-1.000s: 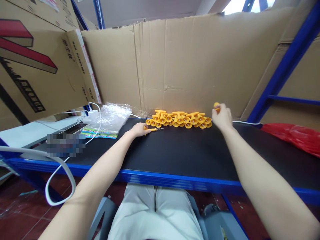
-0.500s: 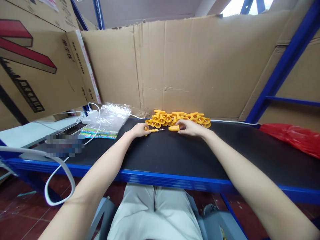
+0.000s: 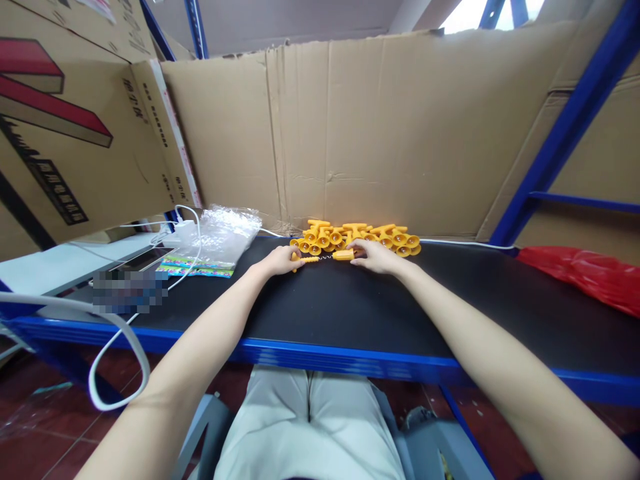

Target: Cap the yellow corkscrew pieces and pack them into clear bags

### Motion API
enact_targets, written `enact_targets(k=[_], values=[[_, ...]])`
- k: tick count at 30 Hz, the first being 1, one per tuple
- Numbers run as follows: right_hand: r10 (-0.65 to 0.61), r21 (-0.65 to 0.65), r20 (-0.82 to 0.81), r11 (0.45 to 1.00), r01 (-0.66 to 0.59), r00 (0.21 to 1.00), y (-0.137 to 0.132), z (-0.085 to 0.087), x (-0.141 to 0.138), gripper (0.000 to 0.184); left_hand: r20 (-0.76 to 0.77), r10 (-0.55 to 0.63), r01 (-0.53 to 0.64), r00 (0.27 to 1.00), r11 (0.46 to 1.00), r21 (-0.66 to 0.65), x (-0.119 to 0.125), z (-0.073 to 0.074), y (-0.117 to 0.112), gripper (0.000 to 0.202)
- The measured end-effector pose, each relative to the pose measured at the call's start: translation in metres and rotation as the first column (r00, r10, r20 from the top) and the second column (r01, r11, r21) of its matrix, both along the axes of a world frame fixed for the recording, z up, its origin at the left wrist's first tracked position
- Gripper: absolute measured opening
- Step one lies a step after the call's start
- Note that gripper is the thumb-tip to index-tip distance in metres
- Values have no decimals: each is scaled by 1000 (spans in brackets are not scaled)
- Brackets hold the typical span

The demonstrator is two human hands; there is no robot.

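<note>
My left hand [image 3: 279,261] grips a yellow plastic corkscrew [image 3: 310,259] by its handle, with the metal spiral pointing right. Facing it, my right hand [image 3: 375,257] is closed on a yellow ribbed sleeve [image 3: 343,255]. The spiral's tip is at or very near the sleeve's left end; whether it has entered, I cannot tell. Just behind both hands lies a heap of yellow corkscrews [image 3: 356,230] with T-shaped handles and flared round ends toward me.
Clear plastic bags [image 3: 220,233] and a white cable [image 3: 200,233] lie on the left of the black tabletop [image 3: 345,307]. A red plastic bag [image 3: 580,270] is at the right. Cardboard [image 3: 400,133] walls the back, and blue metal [image 3: 350,357] edges the front.
My right hand has brought the sleeve left and my left hand has moved slightly right with the corkscrew. The gap between spiral and sleeve has closed up.
</note>
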State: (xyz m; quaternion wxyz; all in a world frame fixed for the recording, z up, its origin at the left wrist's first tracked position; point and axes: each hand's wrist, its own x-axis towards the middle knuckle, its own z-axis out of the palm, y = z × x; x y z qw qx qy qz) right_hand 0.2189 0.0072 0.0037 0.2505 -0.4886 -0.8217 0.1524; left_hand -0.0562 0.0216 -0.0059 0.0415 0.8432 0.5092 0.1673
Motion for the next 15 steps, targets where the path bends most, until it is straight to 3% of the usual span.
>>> enact_targets(k=[7, 10, 15], values=[[131, -93, -193, 984, -151, 972, 4, -7, -7, 34, 10, -110, 108, 994, 988, 108, 9, -5, -3, 29], [134, -108, -225, 981, -161, 965, -1, -1, -7, 32, 0, -131, 128, 991, 975, 182, 12, -6, -2, 28], [81, -282, -315, 943, -175, 946, -7, 7, -6, 25, 28, -182, 170, 983, 954, 245, 15, -3, -6, 28]])
